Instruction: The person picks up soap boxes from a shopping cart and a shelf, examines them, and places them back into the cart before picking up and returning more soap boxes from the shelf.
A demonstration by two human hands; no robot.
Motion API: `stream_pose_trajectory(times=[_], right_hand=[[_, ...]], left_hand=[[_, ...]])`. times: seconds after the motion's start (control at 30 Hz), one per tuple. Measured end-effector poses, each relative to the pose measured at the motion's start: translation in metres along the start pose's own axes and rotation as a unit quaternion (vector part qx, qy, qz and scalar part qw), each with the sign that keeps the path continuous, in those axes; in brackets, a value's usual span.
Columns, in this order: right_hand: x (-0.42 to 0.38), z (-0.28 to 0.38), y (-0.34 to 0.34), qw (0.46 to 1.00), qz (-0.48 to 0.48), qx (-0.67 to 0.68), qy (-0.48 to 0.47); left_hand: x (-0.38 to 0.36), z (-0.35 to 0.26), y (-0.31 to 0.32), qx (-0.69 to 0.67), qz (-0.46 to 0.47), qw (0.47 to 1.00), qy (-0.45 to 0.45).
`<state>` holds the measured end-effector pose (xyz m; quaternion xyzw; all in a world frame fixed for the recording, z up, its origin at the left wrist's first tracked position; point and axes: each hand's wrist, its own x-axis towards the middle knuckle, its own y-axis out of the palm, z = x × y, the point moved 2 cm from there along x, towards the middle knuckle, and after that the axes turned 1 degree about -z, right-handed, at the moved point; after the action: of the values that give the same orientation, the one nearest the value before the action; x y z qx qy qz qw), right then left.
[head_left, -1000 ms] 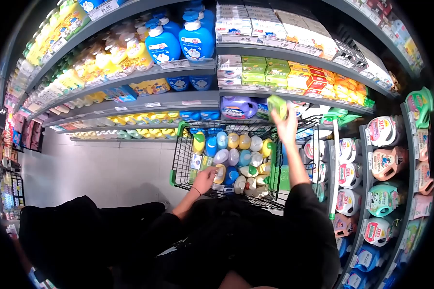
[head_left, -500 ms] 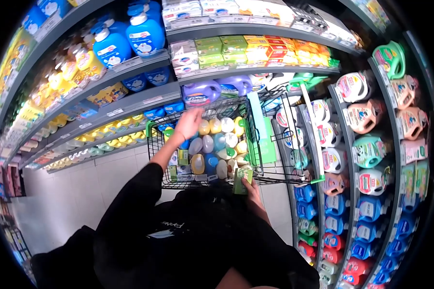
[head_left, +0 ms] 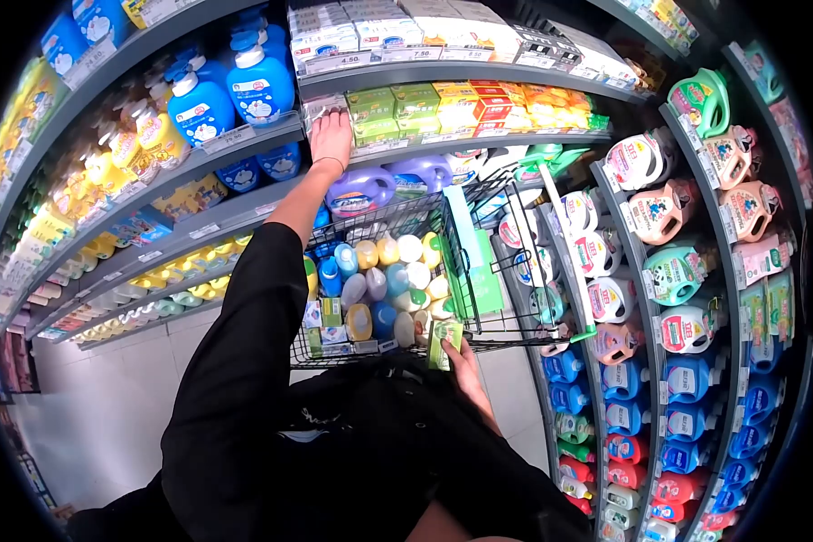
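Note:
My left hand (head_left: 331, 138) reaches up to the middle shelf, its fingers stretched over pale boxes (head_left: 322, 107) at the left end of a row. Green boxes (head_left: 371, 116) stand just right of it. Low in front of my body, my right hand (head_left: 466, 366) is closed on a green box (head_left: 443, 345) at the near edge of the wire cart (head_left: 462, 271). Inside the cart lie several bottles with round tops, among them a blue bottle (head_left: 382, 318) and a yellow-topped one (head_left: 359, 322), with small boxes at the near left corner.
Blue pump bottles (head_left: 260, 86) fill the shelf at upper left. Purple jugs (head_left: 361, 188) stand just behind the cart. Detergent bottles (head_left: 686, 327) line shelves along the right. A green-tipped cart handle (head_left: 569, 244) stands between cart and right shelves. Tiled floor (head_left: 108, 397) shows at lower left.
My left hand has moved from above the cart up to the pale boxes on the shelf. My right hand still holds the green box, slightly lower. The view has shifted a little.

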<state>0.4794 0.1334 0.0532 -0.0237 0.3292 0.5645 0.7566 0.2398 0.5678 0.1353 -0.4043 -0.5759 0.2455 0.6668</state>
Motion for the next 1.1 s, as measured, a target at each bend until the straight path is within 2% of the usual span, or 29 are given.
stream_pose_trajectory(times=[0.03,0.07,0.17,0.3,0.37,0.43,0.47,0.5,0.53,0.57,0.63,0.7,0.77,0.8,0.93,0.97,1.0,1.03,1.1], right_hand=[[-0.001,0.004,0.003,1.000,-0.005,-0.001,0.003],[-0.005,0.008,0.007,1.000,-0.010,0.019,0.014],[0.001,0.005,0.002,1.000,0.007,-0.003,0.004],[0.005,0.005,0.000,0.999,0.013,-0.038,-0.001],[0.021,-0.014,-0.017,0.996,0.010,-0.087,-0.008],[0.027,-0.025,-0.024,0.998,0.005,-0.065,0.012],[0.029,-0.025,-0.023,0.998,0.014,-0.059,0.011],[0.030,-0.027,-0.023,0.998,0.022,-0.054,0.011],[0.034,-0.031,-0.026,0.998,0.023,-0.045,0.025],[0.040,-0.042,-0.032,0.998,0.020,-0.017,0.054],[0.036,-0.031,-0.021,0.995,0.052,-0.007,0.090],[0.035,-0.029,-0.012,0.994,0.068,0.021,0.078],[0.042,-0.033,-0.007,0.992,0.076,0.014,0.103],[0.043,-0.033,-0.006,0.987,0.103,0.006,0.124],[0.054,-0.033,0.010,0.967,0.178,0.001,0.180],[0.056,-0.031,0.013,0.962,0.185,0.003,0.202],[0.056,-0.025,0.020,0.956,0.190,0.005,0.224],[0.055,-0.019,0.028,0.958,0.209,-0.022,0.194],[0.050,-0.013,0.046,0.958,0.244,-0.073,0.134]], left_hand=[[0.000,0.000,-0.007,0.007,0.042,0.999,0.002],[-0.001,0.000,-0.009,0.018,0.009,1.000,0.022],[-0.004,-0.007,-0.029,0.035,0.033,0.998,0.044],[-0.023,-0.016,-0.037,-0.026,0.001,0.998,0.050],[-0.048,-0.022,-0.048,-0.146,-0.030,0.988,0.026],[-0.086,-0.031,-0.072,-0.277,-0.028,0.960,-0.038],[-0.109,-0.032,-0.075,-0.350,0.000,0.932,-0.095],[-0.135,-0.034,-0.075,-0.419,0.030,0.895,-0.152],[-0.166,-0.032,-0.067,-0.585,0.090,0.769,-0.242],[-0.200,-0.032,-0.059,-0.718,0.140,0.600,-0.324],[-0.267,-0.034,-0.063,-0.798,0.147,0.418,-0.408],[-0.321,-0.042,-0.074,-0.835,0.138,0.253,-0.468],[-0.350,-0.049,-0.095,-0.836,0.134,0.142,-0.512],[-0.352,-0.056,-0.110,-0.818,0.134,0.138,-0.542],[-0.371,-0.062,-0.119,-0.851,0.159,0.052,-0.498],[-0.373,-0.064,-0.124,-0.850,0.173,0.012,-0.497],[-0.378,-0.064,-0.121,-0.860,0.185,0.010,-0.475],[-0.380,-0.064,-0.120,-0.869,0.197,0.008,-0.454],[-0.384,-0.066,-0.120,-0.856,0.186,0.036,-0.481]])
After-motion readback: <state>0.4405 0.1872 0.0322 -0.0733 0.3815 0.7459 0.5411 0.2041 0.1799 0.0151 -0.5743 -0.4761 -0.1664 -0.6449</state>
